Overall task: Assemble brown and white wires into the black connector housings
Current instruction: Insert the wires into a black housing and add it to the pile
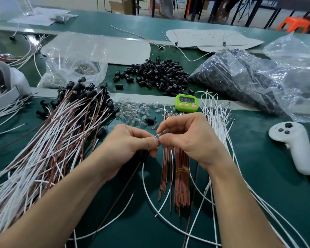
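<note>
In the head view, at frame centre, the left hand (132,140) has its fingers curled and clamped on a black housing (143,155). A dark wire and a white wire trail from it toward the bottom of the frame. The right hand (184,138) meets it, thumb and forefinger pinched on a small shiny piece (160,134). Whether that is a wire terminal or a glass bulb is too small to tell. To seat it well, I judge the housing's opening should face the right hand, and the piece should go in straight, without bending.

Below the hands lies a bundle of brown wires (182,176), and loose white wires (217,113) fan out right of centre. Finished wired housings (66,126) are heaped at left, with loose black housings (156,74) at upper centre. The green surface (258,185) also carries clear bulbs (132,109), a green timer (186,102), a white controller (292,145) and plastic bags (240,77). An orange stool (293,24) stands at upper right.
</note>
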{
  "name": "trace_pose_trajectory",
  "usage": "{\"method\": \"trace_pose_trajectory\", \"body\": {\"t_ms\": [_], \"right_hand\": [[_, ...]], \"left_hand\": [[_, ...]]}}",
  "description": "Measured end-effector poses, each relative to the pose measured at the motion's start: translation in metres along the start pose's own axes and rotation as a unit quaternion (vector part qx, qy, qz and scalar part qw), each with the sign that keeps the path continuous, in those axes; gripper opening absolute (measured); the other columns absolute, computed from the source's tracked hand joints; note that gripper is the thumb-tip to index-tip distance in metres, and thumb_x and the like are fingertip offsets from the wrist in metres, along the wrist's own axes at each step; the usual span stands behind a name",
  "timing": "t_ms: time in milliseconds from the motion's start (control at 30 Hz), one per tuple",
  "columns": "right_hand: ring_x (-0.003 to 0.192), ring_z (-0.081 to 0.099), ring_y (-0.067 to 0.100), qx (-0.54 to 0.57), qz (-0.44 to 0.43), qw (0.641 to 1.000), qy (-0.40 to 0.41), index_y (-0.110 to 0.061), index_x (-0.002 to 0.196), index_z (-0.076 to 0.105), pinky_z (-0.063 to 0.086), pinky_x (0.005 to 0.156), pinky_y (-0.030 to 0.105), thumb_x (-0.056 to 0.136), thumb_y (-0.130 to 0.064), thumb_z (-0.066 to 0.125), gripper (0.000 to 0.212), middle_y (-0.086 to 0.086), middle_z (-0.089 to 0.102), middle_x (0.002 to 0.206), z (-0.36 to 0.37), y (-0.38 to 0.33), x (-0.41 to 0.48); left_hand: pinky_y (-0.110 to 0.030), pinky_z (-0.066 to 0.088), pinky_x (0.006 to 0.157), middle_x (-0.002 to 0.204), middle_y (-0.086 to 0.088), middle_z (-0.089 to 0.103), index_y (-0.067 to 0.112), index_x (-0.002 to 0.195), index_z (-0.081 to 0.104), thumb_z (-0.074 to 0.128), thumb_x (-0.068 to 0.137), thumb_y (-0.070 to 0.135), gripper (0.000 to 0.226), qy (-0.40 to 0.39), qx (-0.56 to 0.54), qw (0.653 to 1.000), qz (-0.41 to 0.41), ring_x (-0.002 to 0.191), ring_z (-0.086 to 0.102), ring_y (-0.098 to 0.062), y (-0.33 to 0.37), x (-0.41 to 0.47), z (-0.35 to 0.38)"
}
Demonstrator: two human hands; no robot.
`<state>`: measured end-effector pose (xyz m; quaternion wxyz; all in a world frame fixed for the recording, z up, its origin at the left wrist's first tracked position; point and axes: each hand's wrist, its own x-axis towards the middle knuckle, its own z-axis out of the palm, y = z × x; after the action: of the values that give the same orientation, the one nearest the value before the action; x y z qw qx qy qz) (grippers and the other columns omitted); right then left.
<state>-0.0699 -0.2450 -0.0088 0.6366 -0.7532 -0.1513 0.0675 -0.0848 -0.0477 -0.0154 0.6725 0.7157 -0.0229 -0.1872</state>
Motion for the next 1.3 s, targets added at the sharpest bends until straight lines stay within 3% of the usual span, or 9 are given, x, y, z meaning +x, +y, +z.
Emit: {"method": "trace_pose_trajectory", "body": {"t_ms": [167,300,367,467,633,933,1033,1167,1300], "right_hand": [[0.056,0.068,0.02,0.05,-0.013,0.996,0.066,-0.005,0.082,0.079,0.054,0.054,0.024,0.076,0.015,0.079,0.02,0.013,0.074,0.066,-0.004,-0.001,0.0],[0.056,0.069,0.022,0.062,-0.006,0.992,0.114,-0.005,0.083,0.078,0.056,0.054,0.026,0.079,0.014,0.078,0.019,0.015,0.073,0.065,-0.007,0.0,0.001],[0.057,0.069,0.022,0.065,0.0,0.99,0.123,-0.005,0.083,0.078,0.057,0.055,0.026,0.079,0.012,0.078,0.018,0.015,0.072,0.065,-0.006,0.0,0.001],[0.057,0.069,0.022,0.066,0.004,0.99,0.127,-0.004,0.083,0.078,0.056,0.055,0.025,0.079,0.012,0.079,0.016,0.016,0.072,0.065,-0.005,0.0,0.001],[0.057,0.068,0.022,0.063,0.025,0.995,0.075,0.001,0.083,0.077,0.056,0.054,0.024,0.079,0.013,0.079,0.013,0.019,0.072,0.067,-0.006,-0.001,0.0],[0.057,0.069,0.021,0.047,0.012,0.999,0.017,-0.003,0.082,0.078,0.057,0.055,0.024,0.078,0.013,0.08,0.017,0.017,0.073,0.065,-0.006,-0.003,-0.001],[0.058,0.07,0.02,0.045,-0.003,0.999,0.019,-0.005,0.082,0.079,0.057,0.056,0.024,0.077,0.014,0.08,0.019,0.016,0.074,0.067,-0.005,-0.004,-0.001],[0.061,0.071,0.015,0.022,-0.023,0.999,0.014,-0.01,0.083,0.08,0.057,0.059,0.024,0.076,0.011,0.082,0.023,0.008,0.077,0.07,-0.003,-0.007,0.001],[0.059,0.07,0.011,0.019,-0.025,0.999,0.008,-0.012,0.083,0.082,0.054,0.058,0.021,0.075,0.008,0.083,0.022,0.005,0.076,0.068,0.0,-0.009,0.003]], "left_hand": [[-0.029,0.051,0.087,0.094,-0.002,0.08,0.022,0.093,0.083,0.077,0.078,0.043,0.027,0.034,0.029,0.998,0.041,0.095,0.073,-0.015,0.005,-0.003,-0.002],[-0.021,0.055,0.064,0.096,-0.01,0.08,0.02,0.109,0.079,0.084,0.077,0.024,0.033,0.021,0.012,1.0,0.013,0.086,0.075,-0.025,0.01,-0.005,-0.008],[-0.023,0.057,0.066,0.092,-0.014,0.079,0.018,0.116,0.075,0.078,0.084,0.007,0.034,0.0,0.022,1.0,0.01,0.08,0.074,-0.022,0.011,-0.005,-0.008],[-0.028,0.059,0.074,0.09,-0.016,0.078,0.013,0.121,0.068,0.071,0.089,-0.002,0.036,-0.007,0.012,1.0,0.007,0.078,0.074,-0.022,0.008,-0.004,-0.004],[-0.022,0.057,0.066,0.087,-0.016,0.074,0.007,0.106,0.057,0.063,0.093,-0.007,0.02,-0.018,-0.063,0.998,0.006,0.074,0.071,-0.018,0.005,-0.001,-0.004],[-0.021,0.05,0.052,0.082,-0.023,0.065,0.008,0.086,0.064,0.075,0.076,-0.005,0.019,-0.013,-0.095,0.995,0.028,0.056,0.057,-0.017,0.003,-0.002,0.0],[-0.02,0.05,0.054,0.077,-0.015,0.067,0.008,0.087,0.066,0.079,0.065,0.007,0.026,-0.007,-0.115,0.993,0.031,0.056,0.06,-0.014,0.002,-0.001,0.003],[-0.018,0.049,0.054,0.074,-0.009,0.067,0.008,0.092,0.066,0.079,0.065,0.008,0.029,-0.014,-0.145,0.989,0.029,0.056,0.059,-0.011,0.002,0.0,0.004],[-0.013,0.036,0.045,0.064,0.0,0.069,0.013,0.086,0.063,0.08,0.067,0.007,0.026,-0.007,-0.158,0.987,0.027,0.045,0.045,-0.005,0.002,0.0,0.002]]}}
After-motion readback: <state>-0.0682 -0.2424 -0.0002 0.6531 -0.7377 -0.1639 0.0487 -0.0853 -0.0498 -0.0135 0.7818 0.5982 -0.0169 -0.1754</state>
